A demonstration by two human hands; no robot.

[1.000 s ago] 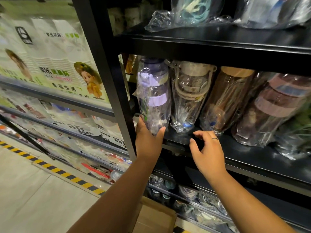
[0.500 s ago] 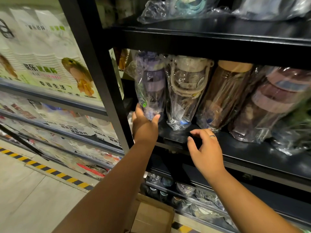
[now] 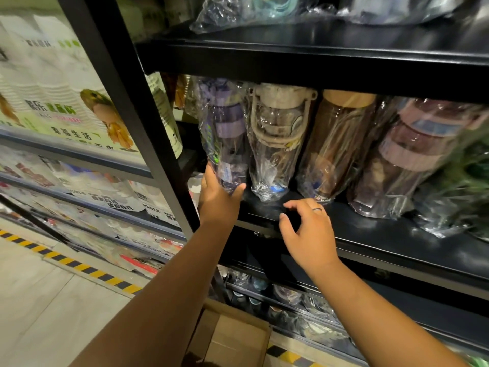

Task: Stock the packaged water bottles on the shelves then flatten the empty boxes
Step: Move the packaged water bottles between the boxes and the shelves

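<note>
A purple water bottle in a clear plastic bag (image 3: 225,133) stands at the left end of the black shelf (image 3: 370,234). My left hand (image 3: 219,200) holds its bottom, thumb and fingers round the base. My right hand (image 3: 307,231) hovers over the shelf's front edge, fingers loosely curled, holding nothing. Beside the purple bottle stand a beige-lidded bagged bottle (image 3: 277,139), a brown one (image 3: 336,144) and a maroon one (image 3: 407,154).
A black upright post (image 3: 137,123) borders the shelf on the left. An open cardboard box (image 3: 232,337) sits on the floor below. More bagged bottles lie on the lower shelf (image 3: 291,308) and upper shelf (image 3: 264,9). Yellow-black floor tape (image 3: 79,266) runs along the left shelving.
My left hand has pushed the purple bottle up and back into the shelf beside the beige-lidded one. My right hand has stayed near the shelf edge.
</note>
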